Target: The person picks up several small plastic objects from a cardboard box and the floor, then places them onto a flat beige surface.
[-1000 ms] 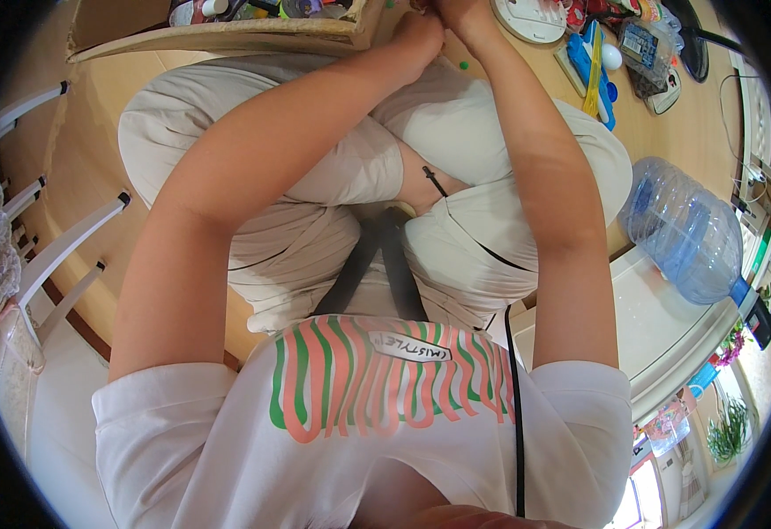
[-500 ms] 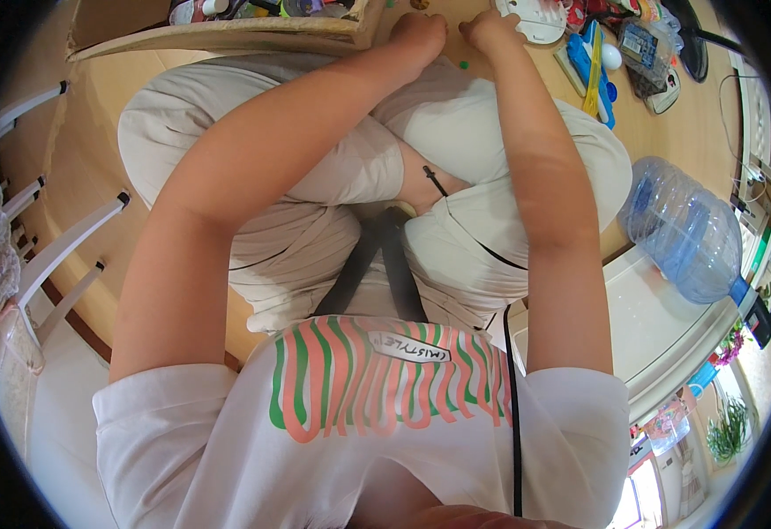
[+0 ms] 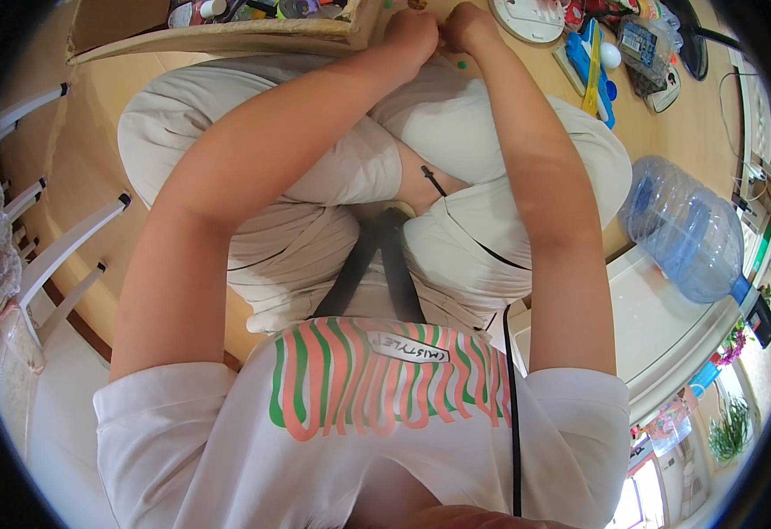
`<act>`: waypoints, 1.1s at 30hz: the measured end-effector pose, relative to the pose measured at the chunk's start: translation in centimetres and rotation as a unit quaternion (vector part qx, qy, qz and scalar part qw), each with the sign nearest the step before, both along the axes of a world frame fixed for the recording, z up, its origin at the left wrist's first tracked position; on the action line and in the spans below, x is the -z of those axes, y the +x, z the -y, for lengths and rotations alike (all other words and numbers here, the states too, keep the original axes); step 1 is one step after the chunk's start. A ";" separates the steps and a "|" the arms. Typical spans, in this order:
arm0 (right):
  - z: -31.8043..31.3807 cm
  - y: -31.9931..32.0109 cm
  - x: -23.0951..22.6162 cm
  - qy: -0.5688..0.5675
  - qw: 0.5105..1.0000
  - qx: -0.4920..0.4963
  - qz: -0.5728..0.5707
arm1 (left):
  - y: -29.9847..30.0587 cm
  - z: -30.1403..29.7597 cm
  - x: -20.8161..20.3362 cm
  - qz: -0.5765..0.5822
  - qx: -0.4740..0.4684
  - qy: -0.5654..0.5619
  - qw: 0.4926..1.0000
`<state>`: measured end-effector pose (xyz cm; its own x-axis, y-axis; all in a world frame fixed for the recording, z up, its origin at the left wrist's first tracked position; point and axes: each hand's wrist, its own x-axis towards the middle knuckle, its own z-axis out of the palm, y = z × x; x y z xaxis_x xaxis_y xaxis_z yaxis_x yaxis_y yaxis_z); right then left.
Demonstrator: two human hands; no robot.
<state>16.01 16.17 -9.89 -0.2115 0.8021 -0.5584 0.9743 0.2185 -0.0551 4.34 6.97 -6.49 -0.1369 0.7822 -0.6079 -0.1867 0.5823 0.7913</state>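
Note:
At the top edge, my left hand (image 3: 413, 37) and my right hand (image 3: 471, 28) are close together, knuckles nearly touching, above the wooden floor in front of my crossed legs. Both are closed with the fingers curled in. Anything they grip is hidden behind the knuckles. A tiny green piece (image 3: 462, 64) lies just below my hands, and a small brown object (image 3: 417, 4) sits beyond the left one. Right of my right hand rests a white round plastic object (image 3: 535, 25), partly cut off by the frame.
An open cardboard box (image 3: 218, 41) full of small items stands at the upper left. Blue and yellow plastic tools (image 3: 592, 75) and packets lie at the upper right. A large clear water bottle (image 3: 681, 229) lies on the right. White chair legs (image 3: 77, 234) are at the left.
My right hand has moved left, away from the white round object, and now meets my left hand. My left hand has shifted slightly left and toward me.

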 end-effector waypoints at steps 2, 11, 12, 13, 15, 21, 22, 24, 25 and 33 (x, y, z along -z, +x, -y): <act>-1.7 0.1 2.4 -0.015 0.964 -0.248 0.095 | 0.1 -0.6 1.7 -0.012 0.027 -0.001 1.000; -0.4 -2.2 1.7 0.027 0.988 -0.013 -0.154 | -1.0 -1.4 10.1 -0.724 -0.152 0.286 0.609; -0.5 -1.6 1.6 0.029 0.988 -0.008 -0.151 | -0.3 -1.6 9.9 -0.709 -0.182 0.308 0.608; -0.6 -1.3 1.5 0.014 0.984 0.002 -0.179 | 0.8 -1.8 9.3 -0.707 -0.182 0.310 0.609; -0.3 -0.9 1.4 -0.004 0.979 0.013 -0.204 | 3.4 -1.3 8.1 -0.622 -0.214 0.174 0.732; 0.7 -0.4 -0.5 -0.118 0.897 0.197 -0.376 | 0.9 0.1 5.7 -0.217 0.017 0.058 0.974; 0.7 -1.0 -0.6 -0.127 0.896 0.204 -0.373 | 0.2 -0.1 5.9 -0.176 0.072 -0.002 0.982; 0.8 -0.9 -0.4 -0.131 0.895 0.219 -0.367 | 0.5 0.0 4.9 -0.135 0.100 -0.006 0.986; 0.8 -0.9 -0.3 -0.156 0.871 0.246 -0.396 | 0.5 0.1 4.2 -0.097 0.124 -0.010 0.988; 1.0 -1.4 -0.7 -0.199 0.862 0.241 -0.399 | 0.1 1.2 -1.4 -0.103 0.153 -0.048 0.982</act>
<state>14.65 15.21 -9.18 -0.3519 0.6826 -0.6405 0.5638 -0.3917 -0.7271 4.44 5.77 -5.12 -0.0326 0.7469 -0.6641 0.1663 0.6593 0.7333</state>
